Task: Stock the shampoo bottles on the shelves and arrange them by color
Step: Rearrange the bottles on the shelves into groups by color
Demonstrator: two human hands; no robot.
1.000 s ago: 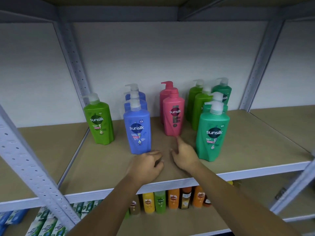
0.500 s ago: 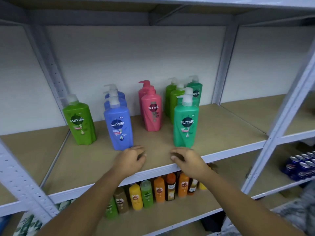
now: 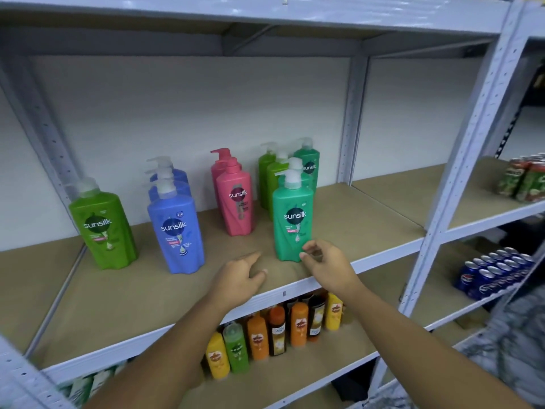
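Loosely open, left hand (image 3: pixel 239 278) hovers over shelf (image 3: pixel 118 290), right hand (image 3: pixel 327 264) beside teal bottle (image 3: pixel 292 228), both empty.

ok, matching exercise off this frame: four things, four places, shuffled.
Things
1. lone lime-green Sunsilk bottle
2. front teal Sunsilk bottle
3. blue drink cans
4. left hand

Places
A. right of the grey upright, below the green cans
B. over the front edge of the shampoo shelf, holding nothing
C. leftmost on the shampoo shelf, apart from the rows
D. at the fingertips of the right hand

Pairs: 1-C, 2-D, 3-A, 4-B
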